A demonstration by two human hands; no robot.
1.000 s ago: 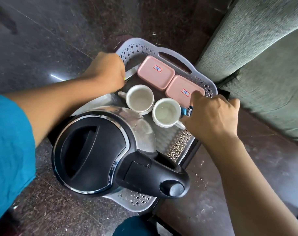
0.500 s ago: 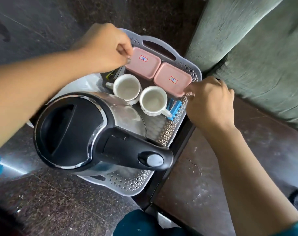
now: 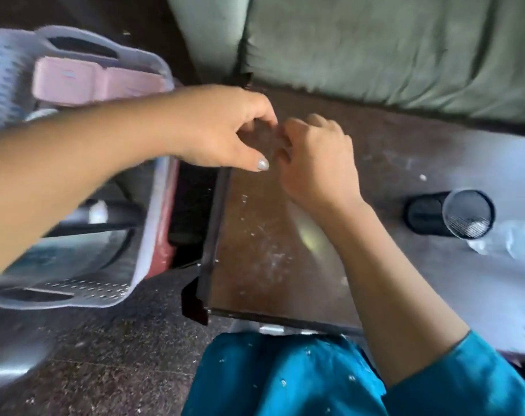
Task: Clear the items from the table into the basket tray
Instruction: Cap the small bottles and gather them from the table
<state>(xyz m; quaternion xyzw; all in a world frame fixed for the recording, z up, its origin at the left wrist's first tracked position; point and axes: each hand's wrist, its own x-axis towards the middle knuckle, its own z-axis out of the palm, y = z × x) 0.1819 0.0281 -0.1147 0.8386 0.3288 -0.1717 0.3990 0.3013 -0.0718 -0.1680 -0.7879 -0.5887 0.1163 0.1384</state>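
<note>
Basket tray [image 3: 90,288] sits just off the left edge of the table [image 3: 270,250], holding two pink boxes [image 3: 99,81] and the kettle [image 3: 60,253]. In the head view, your left hand [image 3: 222,130] and right hand [image 3: 315,157] hover over the table's far left corner, fingers curled and nearly touching. Blur prevents telling whether either grasps anything. A black mesh cup [image 3: 453,213] lies on its side toward the table's right end.

The grey perforated basket tray [image 3: 84,292] sits just left of the worktop [image 3: 270,250], holding two pink boxes [image 3: 96,81] at its far end and a black-handled kettle [image 3: 105,216] nearer. On the worktop's right, a black mesh cup [image 3: 447,213] lies on its side beside crumpled clear plastic [image 3: 507,238].
</note>
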